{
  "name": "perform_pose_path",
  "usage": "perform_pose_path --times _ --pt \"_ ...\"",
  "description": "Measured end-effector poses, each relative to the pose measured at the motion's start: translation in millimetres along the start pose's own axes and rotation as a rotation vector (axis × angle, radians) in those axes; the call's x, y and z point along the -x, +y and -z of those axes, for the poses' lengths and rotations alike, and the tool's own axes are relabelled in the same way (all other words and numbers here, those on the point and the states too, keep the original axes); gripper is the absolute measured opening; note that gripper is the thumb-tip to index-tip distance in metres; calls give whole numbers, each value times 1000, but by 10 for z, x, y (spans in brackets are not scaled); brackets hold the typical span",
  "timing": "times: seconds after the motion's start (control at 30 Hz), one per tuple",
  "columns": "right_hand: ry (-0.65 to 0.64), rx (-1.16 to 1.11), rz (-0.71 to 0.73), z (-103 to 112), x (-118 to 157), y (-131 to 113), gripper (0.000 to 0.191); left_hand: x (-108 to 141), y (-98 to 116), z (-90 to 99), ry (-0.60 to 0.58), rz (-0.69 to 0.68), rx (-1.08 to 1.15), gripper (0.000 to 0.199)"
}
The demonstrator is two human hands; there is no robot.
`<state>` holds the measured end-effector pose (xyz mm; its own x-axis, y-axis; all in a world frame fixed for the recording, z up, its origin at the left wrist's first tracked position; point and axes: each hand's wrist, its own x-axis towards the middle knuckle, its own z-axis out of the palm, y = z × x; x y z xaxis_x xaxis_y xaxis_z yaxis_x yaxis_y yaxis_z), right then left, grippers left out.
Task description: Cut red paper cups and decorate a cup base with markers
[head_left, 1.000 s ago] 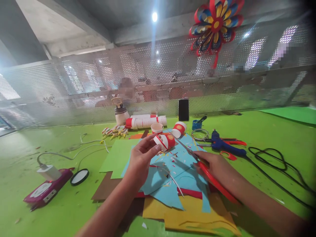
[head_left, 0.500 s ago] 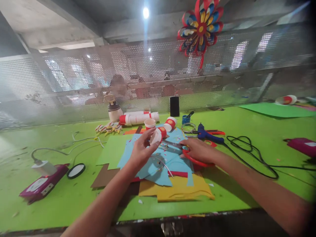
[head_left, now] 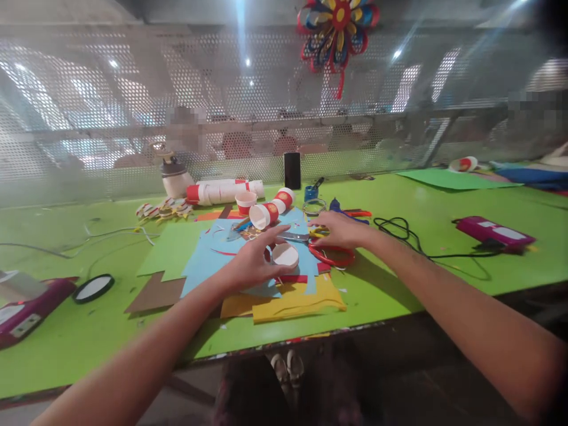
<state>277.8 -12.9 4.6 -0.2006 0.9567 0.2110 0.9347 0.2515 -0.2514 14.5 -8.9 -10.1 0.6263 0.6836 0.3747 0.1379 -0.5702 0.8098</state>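
I see left hand [head_left: 252, 260] grasping white round piece [head_left: 285, 255] over blue paper [head_left: 202, 257]; right hand [head_left: 338, 229] wraps scissors [head_left: 294, 237]. Cutting seems partly done: scraps [head_left: 252, 234] lie about, three cups [head_left: 270, 212] behind; remainder, I cannot tell.

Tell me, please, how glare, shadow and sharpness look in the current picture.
Head view: pale glare streaks the perforated screen; head view: a soft shadow lies on the green table below the right forearm; head view: the scissors gleam along the blades, everything behind the screen looks hazy, and the upper right corner is dark.
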Motion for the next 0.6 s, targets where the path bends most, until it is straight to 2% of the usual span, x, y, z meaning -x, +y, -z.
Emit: perform_pose_path --times 0.1,0.23,0.33,0.43,0.6 --pt "232 -61 -38 -6 27 -83 26 5 -16 -11 -12 17 -19 75" --pt "547 -123 -110 9 93 -62 33 -11 -53 31 -55 21 -141 68" --pt "689 -159 -143 53 135 52 40 -27 -81 81 -112 26 -280 66" --pt "713 -205 -130 50 154 100 42 -23 -69 90 -155 21 -352 68" --pt "596 -253 -9 -118 148 -26 38 11 -3 13 -219 -41 -419 62"
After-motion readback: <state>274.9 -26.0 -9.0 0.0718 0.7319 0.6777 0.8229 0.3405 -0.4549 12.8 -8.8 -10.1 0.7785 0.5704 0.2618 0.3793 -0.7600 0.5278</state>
